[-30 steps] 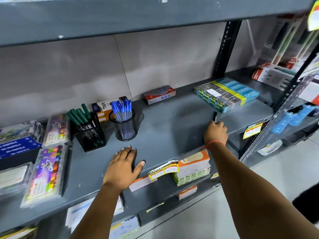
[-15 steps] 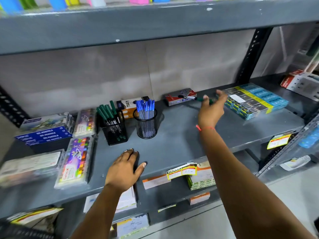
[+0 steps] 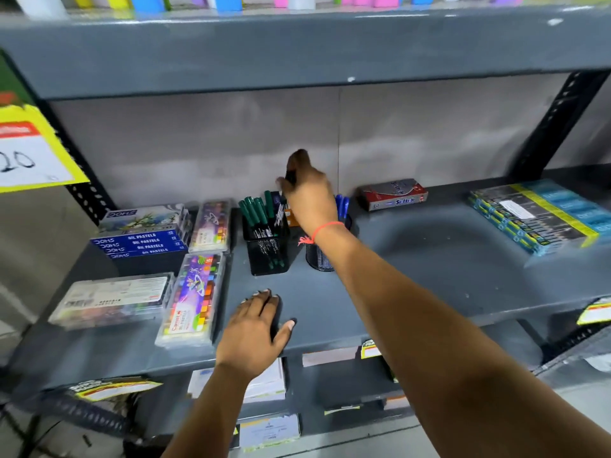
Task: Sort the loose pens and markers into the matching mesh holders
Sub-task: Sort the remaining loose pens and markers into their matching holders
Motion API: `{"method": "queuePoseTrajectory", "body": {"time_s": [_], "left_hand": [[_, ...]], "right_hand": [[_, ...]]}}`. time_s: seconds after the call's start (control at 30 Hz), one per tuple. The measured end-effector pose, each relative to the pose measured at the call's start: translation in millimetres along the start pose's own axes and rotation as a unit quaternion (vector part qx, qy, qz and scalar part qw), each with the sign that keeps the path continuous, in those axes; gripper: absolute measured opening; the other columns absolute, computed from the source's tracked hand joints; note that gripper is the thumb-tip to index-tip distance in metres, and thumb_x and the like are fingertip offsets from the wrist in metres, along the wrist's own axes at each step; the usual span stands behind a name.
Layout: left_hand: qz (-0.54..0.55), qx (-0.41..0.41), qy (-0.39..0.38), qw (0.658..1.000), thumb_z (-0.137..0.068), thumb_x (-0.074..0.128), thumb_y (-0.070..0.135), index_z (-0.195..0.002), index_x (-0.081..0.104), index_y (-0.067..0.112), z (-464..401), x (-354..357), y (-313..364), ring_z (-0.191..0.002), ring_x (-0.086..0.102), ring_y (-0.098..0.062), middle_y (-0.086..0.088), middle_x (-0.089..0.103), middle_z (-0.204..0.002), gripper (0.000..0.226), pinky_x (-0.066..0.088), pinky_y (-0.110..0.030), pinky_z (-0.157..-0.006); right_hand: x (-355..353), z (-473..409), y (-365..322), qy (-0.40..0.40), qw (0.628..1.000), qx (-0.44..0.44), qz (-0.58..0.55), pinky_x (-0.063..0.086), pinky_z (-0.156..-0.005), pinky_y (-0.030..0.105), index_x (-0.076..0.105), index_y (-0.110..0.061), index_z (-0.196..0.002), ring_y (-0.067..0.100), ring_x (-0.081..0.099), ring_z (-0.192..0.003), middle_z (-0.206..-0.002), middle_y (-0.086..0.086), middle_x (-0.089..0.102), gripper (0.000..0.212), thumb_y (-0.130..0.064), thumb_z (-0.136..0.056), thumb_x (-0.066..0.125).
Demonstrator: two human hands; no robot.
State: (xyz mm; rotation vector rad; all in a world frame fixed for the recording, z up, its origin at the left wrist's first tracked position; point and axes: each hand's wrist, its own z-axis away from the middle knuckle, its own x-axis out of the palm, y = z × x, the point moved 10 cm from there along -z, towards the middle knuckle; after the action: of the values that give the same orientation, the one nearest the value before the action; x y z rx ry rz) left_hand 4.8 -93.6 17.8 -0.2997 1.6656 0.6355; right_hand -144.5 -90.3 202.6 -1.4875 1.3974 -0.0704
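A square black mesh holder [image 3: 264, 251] with several green markers [image 3: 253, 211] stands at the back of the grey shelf [image 3: 429, 259]. To its right, a round mesh holder [image 3: 318, 259] with blue pens [image 3: 342, 204] is mostly hidden behind my right wrist. My right hand [image 3: 309, 196] hovers just above the two holders. Its fingers pinch a dark marker [image 3: 291, 177], which is blurred and mostly covered. My left hand [image 3: 256, 328] lies flat, palm down, on the shelf's front edge and holds nothing.
Boxes of oil pastels [image 3: 142, 241] and clear crayon cases [image 3: 195, 299] fill the shelf's left side. A red box [image 3: 393, 195] sits at the back, and stacked pencil packs [image 3: 542, 214] lie at the right. A yellow price tag [image 3: 29, 150] hangs at upper left.
My right hand has picked up a marker at the right of the shelf and carried it left to above the holders. The left hand stayed put. The view swung left.
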Motion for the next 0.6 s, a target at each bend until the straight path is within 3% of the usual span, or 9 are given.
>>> {"method": "queuePoseTrajectory", "body": {"time_s": [0.13,0.33,0.43,0.5,0.6], "left_hand": [[-0.011,0.002,-0.006,1.000,-0.080,0.035,0.053,-0.110,0.061,0.009,0,2,0,-0.104,0.060,-0.033,-0.016,0.064,-0.116,0.059,0.046,-0.049,-0.090],[-0.016,0.019,0.015,1.000,-0.079,0.037,0.052,-0.107,0.062,0.009,-1,1,0,-0.100,0.062,-0.031,-0.015,0.066,-0.112,0.058,0.048,-0.049,-0.088],[0.007,0.017,0.022,1.000,-0.079,0.033,0.055,-0.113,0.059,0.009,0,1,0,-0.108,0.058,-0.031,-0.015,0.062,-0.120,0.063,0.042,-0.046,-0.096],[0.043,0.007,0.036,0.998,-0.080,0.031,0.060,-0.126,0.049,0.012,1,-4,0,-0.122,0.046,-0.029,-0.011,0.050,-0.135,0.068,0.032,-0.039,-0.105],[0.189,-0.063,0.078,0.977,-0.084,0.055,0.046,-0.139,0.026,0.016,-2,-15,-14,-0.132,0.032,-0.024,-0.006,0.030,-0.148,0.069,0.028,-0.035,-0.106]], "right_hand": [[37,2,14,-0.055,0.993,-0.013,0.104,0.048,-0.062,0.041,0.048,0.004,-0.110,0.043,0.065,-0.083,-0.091,0.029,0.067,0.023,-0.010,-0.093,0.054],[61,3,31,-0.117,0.982,-0.015,0.150,0.053,-0.075,0.039,0.053,0.001,-0.118,0.039,0.066,-0.097,-0.104,0.027,0.068,0.025,-0.007,-0.094,0.051],[43,2,39,-0.067,0.991,0.010,0.115,0.053,-0.075,0.042,0.057,-0.001,-0.116,0.040,0.064,-0.096,-0.106,0.027,0.066,0.027,0.000,-0.090,0.048],[21,9,49,-0.001,0.995,0.034,0.091,0.051,-0.083,0.042,0.059,-0.004,-0.116,0.039,0.059,-0.104,-0.112,0.023,0.063,0.030,-0.001,-0.089,0.047],[-12,40,81,0.110,0.986,0.112,0.057,0.039,-0.098,0.040,0.055,-0.004,-0.122,0.036,0.048,-0.115,-0.122,0.019,0.056,0.034,-0.008,-0.089,0.053]]}}
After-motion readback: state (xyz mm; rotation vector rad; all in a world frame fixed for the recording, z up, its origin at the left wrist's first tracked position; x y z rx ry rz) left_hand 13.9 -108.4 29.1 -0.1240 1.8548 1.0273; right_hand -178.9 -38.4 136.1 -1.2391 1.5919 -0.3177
